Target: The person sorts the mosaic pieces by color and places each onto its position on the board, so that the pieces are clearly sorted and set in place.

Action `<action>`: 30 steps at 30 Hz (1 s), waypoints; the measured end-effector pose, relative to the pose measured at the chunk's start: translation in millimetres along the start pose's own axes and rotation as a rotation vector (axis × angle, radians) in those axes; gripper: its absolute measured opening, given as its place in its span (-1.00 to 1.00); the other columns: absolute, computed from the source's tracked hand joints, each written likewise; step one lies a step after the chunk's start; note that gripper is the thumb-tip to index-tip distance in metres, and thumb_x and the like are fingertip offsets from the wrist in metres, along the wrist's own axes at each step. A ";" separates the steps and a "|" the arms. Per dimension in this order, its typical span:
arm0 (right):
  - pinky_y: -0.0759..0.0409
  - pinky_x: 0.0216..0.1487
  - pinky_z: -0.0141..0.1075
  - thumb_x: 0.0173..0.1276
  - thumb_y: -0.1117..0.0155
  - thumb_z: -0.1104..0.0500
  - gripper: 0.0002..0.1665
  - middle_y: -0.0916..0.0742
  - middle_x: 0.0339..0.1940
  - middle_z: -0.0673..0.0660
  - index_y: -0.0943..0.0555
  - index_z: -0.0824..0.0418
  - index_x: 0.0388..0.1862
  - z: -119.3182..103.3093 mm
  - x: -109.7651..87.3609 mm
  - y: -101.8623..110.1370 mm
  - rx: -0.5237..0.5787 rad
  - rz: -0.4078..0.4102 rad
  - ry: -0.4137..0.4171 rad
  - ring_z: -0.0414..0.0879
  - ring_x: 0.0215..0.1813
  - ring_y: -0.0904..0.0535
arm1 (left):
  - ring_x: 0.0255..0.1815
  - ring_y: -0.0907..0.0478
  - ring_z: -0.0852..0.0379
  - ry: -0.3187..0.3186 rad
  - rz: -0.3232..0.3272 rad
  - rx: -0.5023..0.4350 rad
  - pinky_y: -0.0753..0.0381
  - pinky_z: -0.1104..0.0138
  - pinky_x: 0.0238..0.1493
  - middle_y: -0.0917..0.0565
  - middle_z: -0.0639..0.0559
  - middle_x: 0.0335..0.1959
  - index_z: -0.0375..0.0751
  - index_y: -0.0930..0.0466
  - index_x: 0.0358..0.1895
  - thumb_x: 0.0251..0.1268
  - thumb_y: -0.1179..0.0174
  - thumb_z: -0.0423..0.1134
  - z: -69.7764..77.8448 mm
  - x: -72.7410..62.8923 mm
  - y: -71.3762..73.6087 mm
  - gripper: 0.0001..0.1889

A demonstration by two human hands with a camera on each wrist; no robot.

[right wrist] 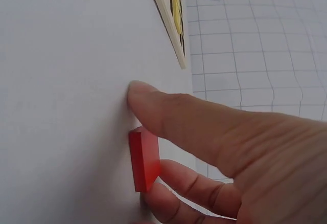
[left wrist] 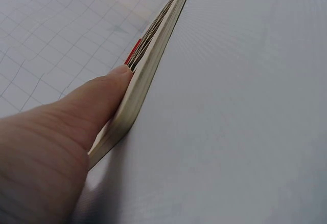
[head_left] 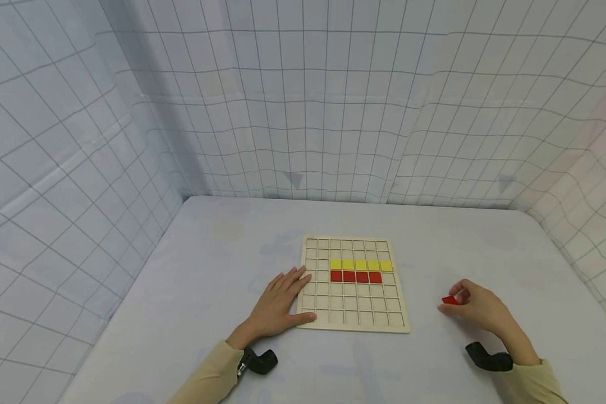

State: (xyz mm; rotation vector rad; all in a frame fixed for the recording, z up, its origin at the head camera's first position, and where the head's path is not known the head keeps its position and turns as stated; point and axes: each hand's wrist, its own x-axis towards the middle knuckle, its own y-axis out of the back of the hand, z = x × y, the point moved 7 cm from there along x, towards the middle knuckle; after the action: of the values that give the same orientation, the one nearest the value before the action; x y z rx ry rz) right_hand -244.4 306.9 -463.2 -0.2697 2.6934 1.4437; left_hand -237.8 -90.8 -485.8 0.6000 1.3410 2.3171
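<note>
A pale wooden grid board [head_left: 353, 328] lies flat on the table. In its middle are a row of several yellow tiles [head_left: 361, 265] and, just below, a row of several red tiles [head_left: 349, 276]. My left hand [head_left: 278, 306] rests spread over the board's left edge, with the thumb on the lower corner; the left wrist view shows that thumb [left wrist: 102, 96] against the wooden rim [left wrist: 145, 75]. To the right of the board, my right hand [head_left: 480, 308] pinches a red square tile [right wrist: 145, 157] between thumb and fingers, low over the table.
A white table [head_left: 222, 241] carries everything. Grid-patterned white curtains [head_left: 333, 112] hang behind it and at both sides. Black wrist-worn devices are on the left wrist [head_left: 262, 362] and the right wrist [head_left: 490, 358]. A sliver of red [right wrist: 140, 222] shows at the right wrist view's bottom edge.
</note>
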 end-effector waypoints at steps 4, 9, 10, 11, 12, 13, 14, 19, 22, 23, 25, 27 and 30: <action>-0.33 -0.45 -0.26 0.12 -0.45 -0.07 -0.45 -0.53 -0.42 0.04 -0.50 0.32 -0.18 -0.5 0.7 0.2 0.017 0.005 0.015 -0.08 -0.39 -0.39 | 0.51 0.18 0.06 0.003 -0.005 -0.002 0.22 0.10 0.42 -0.01 0.00 0.51 -0.10 -0.09 0.49 0.20 -0.09 0.32 0.0 0.4 -0.4 -0.11; -0.39 -0.42 -0.26 0.12 -0.46 -0.03 -0.38 -0.57 -0.37 0.05 -0.49 0.38 -0.05 -1.3 3.0 1.0 0.027 0.033 0.035 -0.08 -0.34 -0.46 | 0.51 0.18 0.06 0.007 -0.006 0.002 0.20 0.09 0.42 -0.01 0.01 0.51 -0.10 -0.09 0.49 0.20 -0.09 0.33 -0.7 0.4 -1.0 -0.11; -0.40 -0.41 -0.26 0.12 -0.46 -0.02 -0.39 -0.57 -0.37 0.05 -0.49 0.38 -0.04 -1.6 3.2 0.9 0.030 0.035 0.035 -0.08 -0.33 -0.48 | 0.51 0.17 0.06 0.006 -0.005 0.003 0.20 0.08 0.42 -0.01 0.01 0.51 -0.10 -0.09 0.49 0.20 -0.09 0.33 -0.9 0.3 -1.1 -0.10; -0.41 -0.40 -0.26 0.12 -0.47 -0.02 -0.39 -0.57 -0.36 0.05 -0.50 0.38 -0.05 -1.9 3.5 1.1 0.032 0.037 0.035 -0.08 -0.32 -0.49 | 0.51 0.17 0.06 0.005 -0.004 0.000 0.20 0.08 0.42 -0.01 0.00 0.51 -0.10 -0.09 0.49 0.20 -0.09 0.33 -0.8 0.2 -0.9 -0.11; -0.41 -0.40 -0.24 0.11 -0.47 0.00 -0.41 -0.57 -0.36 0.06 -0.52 0.39 -0.07 -2.6 3.6 1.0 0.039 0.034 0.032 -0.06 -0.31 -0.51 | 0.51 0.17 0.06 0.004 -0.003 -0.001 0.20 0.08 0.42 -0.01 0.00 0.51 -0.11 -0.09 0.49 0.20 -0.09 0.32 -0.8 0.1 -0.7 -0.11; -0.42 -0.39 -0.24 0.11 -0.47 0.01 -0.44 -0.57 -0.36 0.05 -0.53 0.38 -0.09 -3.4 3.6 1.1 0.038 0.038 0.032 -0.05 -0.30 -0.52 | 0.51 0.17 0.06 0.004 -0.003 -0.001 0.20 0.08 0.42 -0.01 0.00 0.51 -0.11 -0.09 0.49 0.20 -0.09 0.32 -0.7 0.1 -0.6 -0.11; -0.43 -0.39 -0.24 0.11 -0.47 0.02 -0.47 -0.57 -0.36 0.05 -0.55 0.37 -0.12 -4.0 3.5 0.9 0.038 0.041 0.033 -0.05 -0.29 -0.53 | 0.51 0.17 0.06 0.004 -0.004 -0.001 0.20 0.08 0.42 -0.01 0.00 0.51 -0.11 -0.09 0.49 0.20 -0.09 0.32 -0.6 0.1 -0.4 -0.11; -0.43 -0.40 -0.25 0.12 -0.46 0.06 -0.57 -0.60 -0.37 0.04 -0.59 0.33 -0.18 -6.7 4.1 0.5 0.021 0.054 0.028 -0.04 -0.29 -0.55 | 0.51 0.18 0.06 0.006 -0.007 0.001 0.21 0.08 0.42 -0.01 0.01 0.51 -0.10 -0.09 0.49 0.20 -0.09 0.32 -0.5 0.3 -0.2 -0.10; -0.41 -0.42 -0.25 0.11 -0.47 0.07 -0.61 -0.60 -0.38 0.04 -0.59 0.31 -0.21 -8.5 5.3 0.4 0.021 0.066 0.040 -0.06 -0.31 -0.53 | 0.51 0.17 0.05 0.005 -0.006 -0.001 0.20 0.08 0.42 -0.01 0.00 0.51 -0.11 -0.09 0.49 0.20 -0.09 0.32 -0.3 0.1 0.2 -0.11; -0.41 -0.42 -0.25 0.11 -0.48 0.08 -0.61 -0.60 -0.38 0.04 -0.59 0.31 -0.22 -9.5 5.7 0.6 0.021 0.070 0.049 -0.06 -0.32 -0.53 | 0.51 0.17 0.05 0.004 -0.005 -0.002 0.20 0.08 0.42 -0.01 0.00 0.51 -0.11 -0.09 0.49 0.20 -0.10 0.31 -0.1 0.1 0.5 -0.11; -0.41 -0.42 -0.25 0.09 -0.49 0.09 -0.62 -0.60 -0.39 0.04 -0.59 0.29 -0.23 -10.5 6.4 0.4 0.022 0.080 0.062 -0.06 -0.33 -0.53 | 0.51 0.17 0.05 0.003 -0.004 -0.002 0.20 0.08 0.42 -0.01 -0.01 0.51 -0.11 -0.09 0.49 0.20 -0.10 0.31 0.3 -0.1 0.9 -0.11; -0.42 -0.41 -0.25 0.09 -0.49 0.11 -0.64 -0.60 -0.38 0.05 -0.58 0.28 -0.24 -11.2 7.0 -0.1 0.024 0.085 0.073 -0.06 -0.32 -0.53 | 0.51 0.17 0.05 0.003 -0.006 -0.001 0.21 0.08 0.42 -0.01 -0.01 0.51 -0.11 -0.09 0.49 0.20 -0.10 0.30 0.6 -0.2 1.0 -0.11; -0.43 -0.40 -0.25 0.08 -0.49 0.13 -0.65 -0.60 -0.37 0.05 -0.57 0.24 -0.23 -11.1 7.3 -1.5 0.021 0.088 0.072 -0.06 -0.31 -0.53 | 0.51 0.18 0.06 0.006 -0.011 0.001 0.21 0.08 0.42 0.00 0.00 0.51 -0.11 -0.09 0.49 0.20 -0.10 0.31 0.6 -0.5 0.7 -0.11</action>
State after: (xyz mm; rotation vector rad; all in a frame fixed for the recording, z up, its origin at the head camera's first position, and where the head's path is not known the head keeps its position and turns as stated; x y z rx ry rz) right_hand -251.0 296.0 -459.3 -0.2079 2.8096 1.4542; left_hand -237.2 -91.0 -485.0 0.5848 1.3456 2.3116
